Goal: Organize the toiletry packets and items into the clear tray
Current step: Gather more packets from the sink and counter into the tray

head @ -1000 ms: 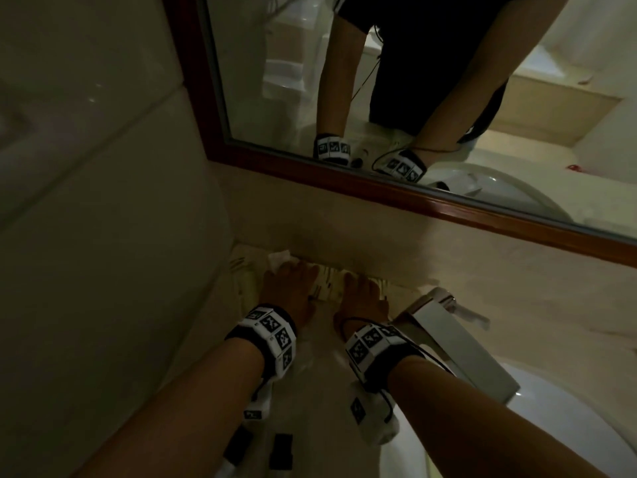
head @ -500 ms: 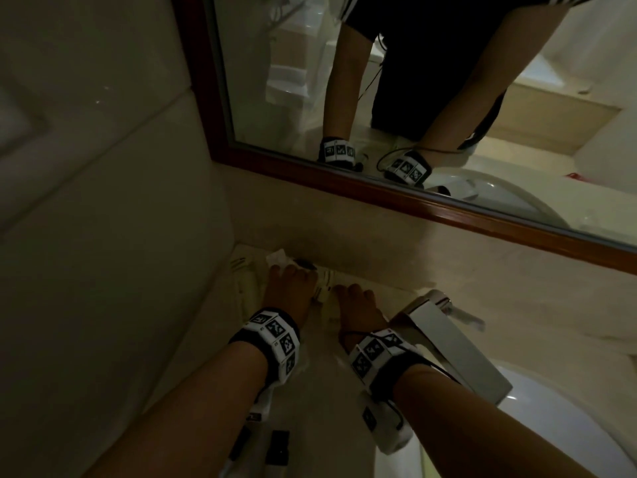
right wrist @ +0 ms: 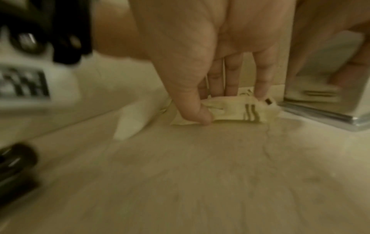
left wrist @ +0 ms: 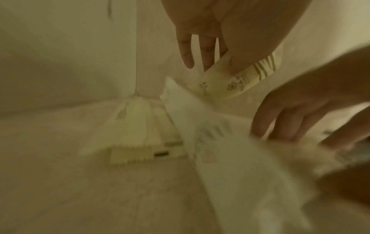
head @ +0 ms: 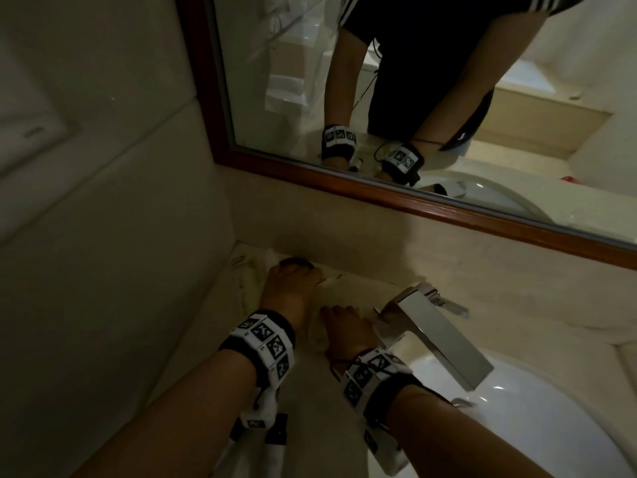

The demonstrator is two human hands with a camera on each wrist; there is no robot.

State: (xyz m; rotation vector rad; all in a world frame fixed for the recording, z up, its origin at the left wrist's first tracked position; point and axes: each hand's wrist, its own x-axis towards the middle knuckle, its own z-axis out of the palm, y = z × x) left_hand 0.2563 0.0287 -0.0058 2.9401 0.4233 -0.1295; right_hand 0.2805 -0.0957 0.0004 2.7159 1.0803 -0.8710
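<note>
Cream toiletry packets (left wrist: 136, 126) lie piled in the counter's back left corner, and I see them in the head view too (head: 246, 270). My left hand (left wrist: 210, 63) pinches a cream striped packet (left wrist: 240, 79) between thumb and fingers, above a large white packet (left wrist: 220, 142). It reaches toward the back wall (head: 293, 274). My right hand (right wrist: 230, 101) pinches another cream striped packet (right wrist: 236, 110) that lies on the counter beside the faucet base. In the head view my right hand (head: 337, 312) is just right of the left one. I cannot make out the clear tray.
A chrome faucet (head: 431, 326) stands right of my right hand, over a white basin (head: 517, 426). A wood-framed mirror (head: 379, 198) runs above the back wall. Dark-capped tubes (head: 275, 432) lie on the beige counter (right wrist: 200, 174) under my left forearm. A side wall closes the left.
My left hand has reached farther toward the back wall. My right hand has drawn back a little toward me, next to the faucet.
</note>
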